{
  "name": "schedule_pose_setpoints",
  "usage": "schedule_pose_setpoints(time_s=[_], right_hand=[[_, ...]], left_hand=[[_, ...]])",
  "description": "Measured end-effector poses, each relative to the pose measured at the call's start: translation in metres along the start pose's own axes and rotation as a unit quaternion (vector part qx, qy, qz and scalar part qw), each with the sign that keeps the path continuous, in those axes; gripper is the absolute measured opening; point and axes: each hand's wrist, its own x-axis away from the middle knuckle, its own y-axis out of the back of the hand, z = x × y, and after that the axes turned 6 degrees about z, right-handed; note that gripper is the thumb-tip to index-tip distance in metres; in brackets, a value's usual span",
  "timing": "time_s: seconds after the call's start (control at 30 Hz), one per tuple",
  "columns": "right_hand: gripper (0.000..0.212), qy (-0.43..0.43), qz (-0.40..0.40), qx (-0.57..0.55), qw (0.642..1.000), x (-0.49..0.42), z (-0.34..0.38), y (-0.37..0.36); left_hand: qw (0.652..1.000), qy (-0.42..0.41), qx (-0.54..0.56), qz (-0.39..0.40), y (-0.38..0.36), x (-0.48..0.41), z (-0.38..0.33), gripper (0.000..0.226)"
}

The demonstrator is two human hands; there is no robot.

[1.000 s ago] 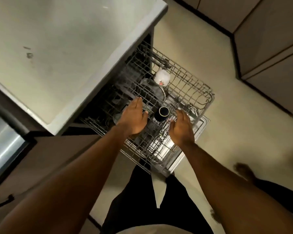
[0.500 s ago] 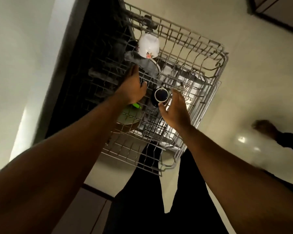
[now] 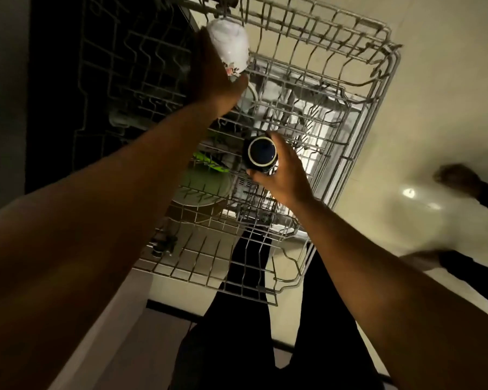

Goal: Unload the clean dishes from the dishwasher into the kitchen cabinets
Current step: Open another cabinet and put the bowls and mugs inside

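A person leans over the pulled-out wire dishwasher rack (image 3: 349, 88), the right hand (image 3: 286, 175) wrapped around a dark mug (image 3: 261, 154) with a pale rim, seated mid-rack. The left hand (image 3: 212, 77) cups a white cup (image 3: 230, 47) with a small floral print (upended, at the rack's far end). Half a second ago the left hand lay short of the cup and the right only neared the mug. A greenish plate (image 3: 203, 187) sits below.
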Motion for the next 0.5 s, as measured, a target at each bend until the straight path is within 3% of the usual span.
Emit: schedule_pose_setpoints(time_s=[0.23, 0.4, 0.5], right_hand=[[0.086, 0.010, -0.020, -0.031, 0.999, 0.000, 0.000, 0.003], [0.086, 0.005, -0.023, -0.044, 0.999, 0.001, 0.002, 0.002], [0.087, 0.000, -0.021, -0.046, 0.999, 0.000, 0.002, 0.001]], left_hand=[[0.999, 0.015, -0.001, -0.037, -0.012, -0.025, -0.008, 0.094], [0.992, 0.007, 0.110, -0.065, -0.016, -0.031, -0.006, 0.092], [0.988, 0.005, 0.133, -0.077, -0.032, -0.045, 0.010, 0.102]])
